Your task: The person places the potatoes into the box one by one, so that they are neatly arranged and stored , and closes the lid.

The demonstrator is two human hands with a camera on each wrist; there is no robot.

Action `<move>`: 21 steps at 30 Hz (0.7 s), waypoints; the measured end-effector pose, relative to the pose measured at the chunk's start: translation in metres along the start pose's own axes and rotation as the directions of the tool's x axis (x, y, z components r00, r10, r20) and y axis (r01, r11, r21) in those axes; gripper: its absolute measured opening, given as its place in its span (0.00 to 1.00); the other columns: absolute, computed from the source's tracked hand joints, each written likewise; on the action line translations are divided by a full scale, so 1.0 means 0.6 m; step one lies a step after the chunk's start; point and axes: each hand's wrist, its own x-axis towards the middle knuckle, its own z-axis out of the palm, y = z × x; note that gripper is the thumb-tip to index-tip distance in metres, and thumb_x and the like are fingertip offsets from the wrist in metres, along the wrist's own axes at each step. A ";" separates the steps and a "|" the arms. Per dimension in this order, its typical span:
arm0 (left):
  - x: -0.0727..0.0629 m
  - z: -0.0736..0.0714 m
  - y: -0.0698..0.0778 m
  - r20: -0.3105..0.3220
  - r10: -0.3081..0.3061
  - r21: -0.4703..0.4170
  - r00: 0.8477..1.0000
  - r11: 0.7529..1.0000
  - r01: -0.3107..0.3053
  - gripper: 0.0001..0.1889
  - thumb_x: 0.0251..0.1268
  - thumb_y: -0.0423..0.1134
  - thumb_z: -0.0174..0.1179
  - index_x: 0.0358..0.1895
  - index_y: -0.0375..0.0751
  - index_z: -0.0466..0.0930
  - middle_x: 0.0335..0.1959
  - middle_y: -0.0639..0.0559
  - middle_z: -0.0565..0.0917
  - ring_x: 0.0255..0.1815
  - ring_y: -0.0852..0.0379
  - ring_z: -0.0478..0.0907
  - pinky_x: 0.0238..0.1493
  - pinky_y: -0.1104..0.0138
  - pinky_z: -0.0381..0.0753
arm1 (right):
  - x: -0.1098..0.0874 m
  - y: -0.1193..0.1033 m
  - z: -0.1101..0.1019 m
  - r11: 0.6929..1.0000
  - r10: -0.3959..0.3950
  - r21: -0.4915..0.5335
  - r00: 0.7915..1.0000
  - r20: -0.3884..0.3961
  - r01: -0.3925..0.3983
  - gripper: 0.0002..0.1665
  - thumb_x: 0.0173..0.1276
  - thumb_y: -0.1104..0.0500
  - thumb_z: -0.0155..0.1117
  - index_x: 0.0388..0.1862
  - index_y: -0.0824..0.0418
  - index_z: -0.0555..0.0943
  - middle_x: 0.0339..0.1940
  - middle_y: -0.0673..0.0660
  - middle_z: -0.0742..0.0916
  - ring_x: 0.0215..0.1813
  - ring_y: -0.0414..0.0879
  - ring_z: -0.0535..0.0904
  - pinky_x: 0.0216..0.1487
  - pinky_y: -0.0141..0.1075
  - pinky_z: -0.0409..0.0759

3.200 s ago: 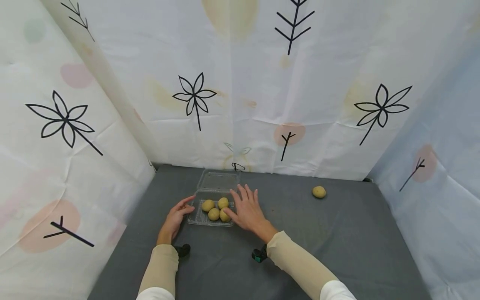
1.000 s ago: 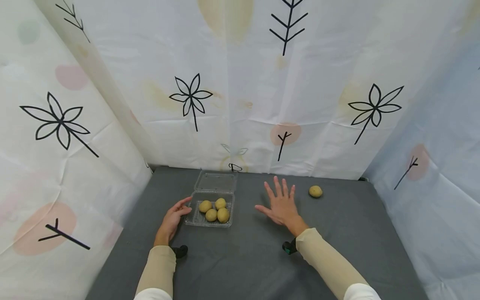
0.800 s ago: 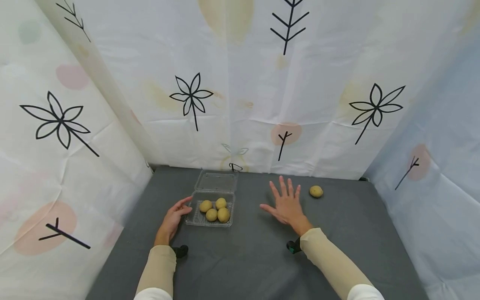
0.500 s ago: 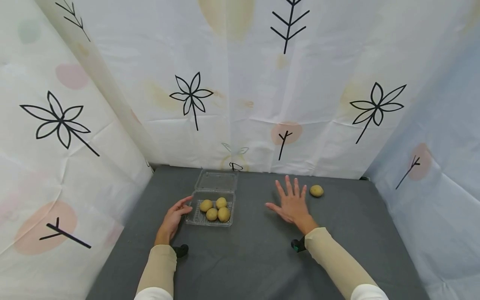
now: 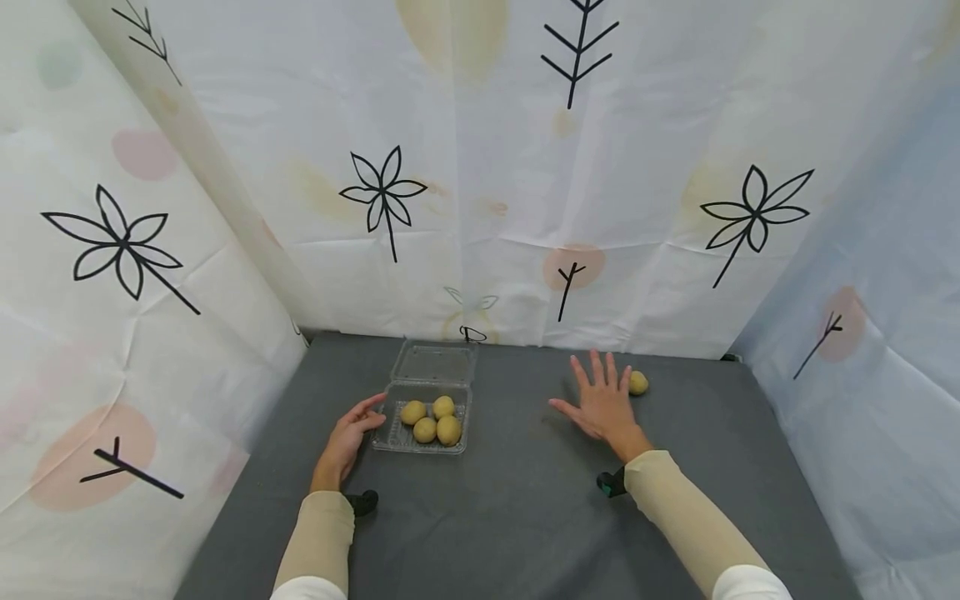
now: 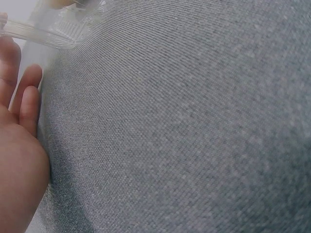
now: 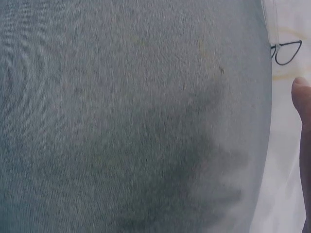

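Observation:
A clear plastic clamshell box (image 5: 382, 450) stands on the left with its lid (image 5: 435, 363) folded back. Inside it lie several yellow potatoes (image 5: 424, 430). My left hand (image 5: 347, 437) rests at the box's left side, its fingertips at the rim. In the left wrist view a finger meets the box rim (image 6: 43, 38), while the other fingers (image 6: 30, 104) hang loose below it. My right hand (image 5: 606, 408) hovers over the cloth with fingers spread and holds nothing. Just past its fingertips a single potato (image 5: 638, 382) lies at the back right, its left edge partly covered.
A dark grey cloth (image 5: 517, 517) covers the table. White printed fabric (image 5: 495, 167) hangs behind and on both sides, meeting the table's back edge. In the right wrist view, a hand shadow (image 7: 194, 165) falls on the cloth.
My right hand has moved from the box rightward across the table to the lone potato, fingers still spread. The left hand stays at the box, and the potatoes lie as before.

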 end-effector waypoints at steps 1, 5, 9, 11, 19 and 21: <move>0.000 0.000 0.000 -0.002 0.000 -0.001 1.000 1.000 0.000 0.25 0.76 0.41 0.58 0.74 0.52 0.71 0.41 0.58 0.78 0.55 0.54 0.71 0.73 0.54 0.60 | 0.000 0.002 -0.001 1.000 0.005 -0.002 1.000 0.003 -0.005 0.60 0.66 0.21 0.52 0.85 0.53 0.53 0.85 0.68 0.49 0.84 0.73 0.41 0.76 0.74 0.35; 0.001 -0.001 -0.001 -0.004 0.000 0.001 1.000 1.000 0.000 0.25 0.77 0.41 0.58 0.74 0.52 0.71 0.41 0.59 0.78 0.55 0.55 0.72 0.72 0.54 0.61 | 0.000 0.013 -0.001 1.000 0.015 -0.025 1.000 -0.005 -0.015 0.59 0.67 0.21 0.52 0.85 0.54 0.53 0.85 0.69 0.51 0.83 0.74 0.42 0.76 0.75 0.37; 0.001 -0.001 -0.001 -0.012 -0.004 0.004 1.000 1.000 0.004 0.25 0.76 0.40 0.58 0.74 0.52 0.72 0.41 0.59 0.78 0.54 0.55 0.72 0.71 0.55 0.62 | 0.001 0.025 0.001 0.999 0.022 -0.027 1.000 -0.011 -0.022 0.58 0.68 0.24 0.55 0.85 0.55 0.52 0.84 0.69 0.51 0.83 0.74 0.42 0.75 0.75 0.37; 0.001 -0.001 -0.001 -0.014 -0.004 0.005 1.000 1.000 0.004 0.25 0.76 0.40 0.58 0.74 0.52 0.72 0.40 0.59 0.78 0.54 0.54 0.72 0.71 0.56 0.62 | 0.001 0.031 0.002 0.999 0.032 -0.017 0.999 -0.004 -0.032 0.59 0.68 0.25 0.56 0.85 0.56 0.51 0.85 0.69 0.50 0.83 0.74 0.41 0.75 0.75 0.36; -0.002 0.001 0.002 -0.020 -0.003 0.010 1.000 1.000 0.003 0.25 0.76 0.41 0.58 0.74 0.52 0.72 0.42 0.57 0.78 0.55 0.53 0.72 0.72 0.53 0.62 | 0.001 0.054 -0.012 0.996 0.093 0.009 0.996 -0.002 -0.093 0.60 0.68 0.26 0.58 0.84 0.60 0.53 0.83 0.72 0.52 0.82 0.76 0.43 0.75 0.76 0.37; -0.002 0.001 0.003 -0.019 -0.005 0.011 1.000 1.000 0.005 0.25 0.76 0.41 0.58 0.74 0.52 0.72 0.42 0.57 0.78 0.56 0.53 0.71 0.72 0.53 0.62 | 0.003 0.060 -0.018 0.994 0.108 0.019 0.994 -0.009 -0.108 0.59 0.68 0.26 0.58 0.84 0.61 0.53 0.83 0.73 0.52 0.82 0.76 0.44 0.74 0.76 0.38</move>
